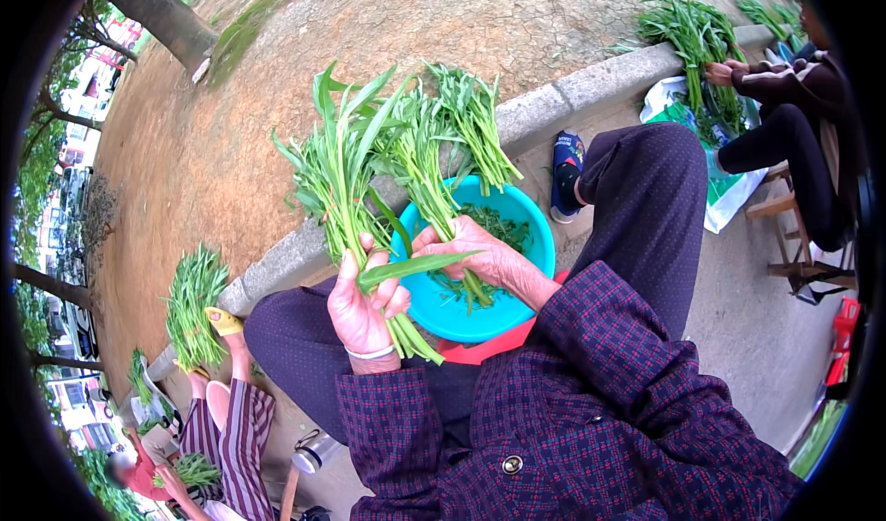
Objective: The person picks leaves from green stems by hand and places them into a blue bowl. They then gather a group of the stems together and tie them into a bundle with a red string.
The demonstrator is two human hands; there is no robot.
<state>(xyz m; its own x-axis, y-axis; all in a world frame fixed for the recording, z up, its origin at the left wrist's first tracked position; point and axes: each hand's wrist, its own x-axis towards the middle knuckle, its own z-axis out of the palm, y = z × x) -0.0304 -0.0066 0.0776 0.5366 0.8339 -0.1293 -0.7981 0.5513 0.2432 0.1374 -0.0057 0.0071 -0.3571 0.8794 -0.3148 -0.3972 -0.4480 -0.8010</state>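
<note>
My left hand (363, 306) is closed around several long green stalks (408, 337), which look like water spinach. Their leafy tops point away from me, and the cut ends stick out below my palm. One narrow leaf (419, 266) reaches from this hand across to my right hand (477, 251). Over a turquoise basin (543, 227), my right fingers curl against the stems of a middle bunch (422, 168); my hand hides whether they grip it. Loose leaves (502, 227) lie in the basin. Another bunch (477, 126) rests at the basin's far rim.
A stone kerb (602, 78) runs past the basin, with bare soil (263, 140) beyond. At right, a seated person (796, 99) handles greens (692, 36). At lower left sits another person (235, 424), near a bundle of greens (197, 306) and a metal flask (315, 452).
</note>
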